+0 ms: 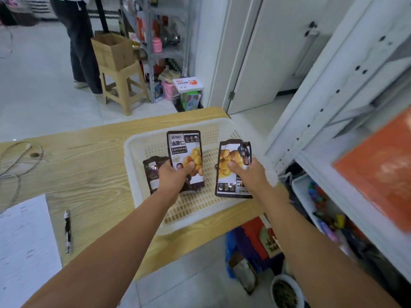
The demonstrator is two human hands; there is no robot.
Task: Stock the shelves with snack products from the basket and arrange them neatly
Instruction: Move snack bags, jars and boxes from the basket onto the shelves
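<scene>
Left hand (172, 176) is gripping a chestnut packet (184, 147), fingers and thumb curled round its lower half, holding it upright with the print facing the camera, above the basket. Right hand (246, 172) is pinching a second packet (229, 161) near its middle, thumb on the front; this one is turned upside down and tilting slightly. Both packets are being held over the white basket (131, 150), side by side and apart. A third packet (152, 174) is lying flat on the basket floor, partly hidden behind the left hand.

The basket is sitting on the wooden table (89, 165), at its right end, just beside the white shelf unit (333, 107). A blurred orange pack (382, 170) is showing on a shelf at the right edge.

On the table left of the basket: a pen (67, 231), a white sheet (24, 241), a loose cable (17, 161). Further back a person (77, 41) is standing by a cardboard box (111, 51) on a stool (124, 85).
</scene>
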